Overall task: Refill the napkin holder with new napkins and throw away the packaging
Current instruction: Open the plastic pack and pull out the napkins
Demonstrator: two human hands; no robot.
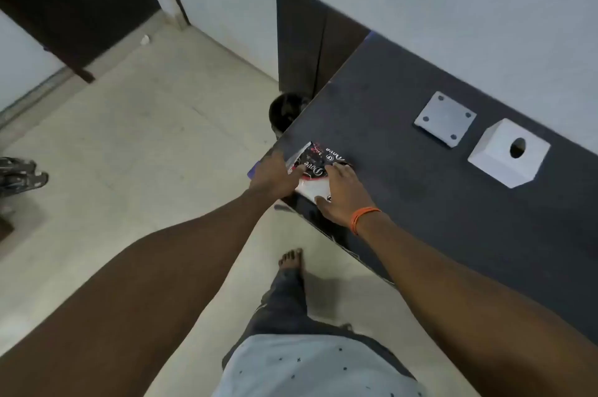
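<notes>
Here the left hand (275, 175) pinches the left end of the napkin packet (315, 163), and the right hand (343, 192) clasps its near side, thumb under the edge. The packet lies at the dark table's (420, 202) corner. Farther along sit a flat white plate (445, 118) and the white napkin holder (508, 153). A dark bin (286, 110) stands on the floor beside the table.

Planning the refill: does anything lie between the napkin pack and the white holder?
Nothing visible. The left hand and right hand hold the napkin pack at the table corner; only bare tabletop lies between it and the white holder cover. The grey base plate lies just off that path.
</notes>
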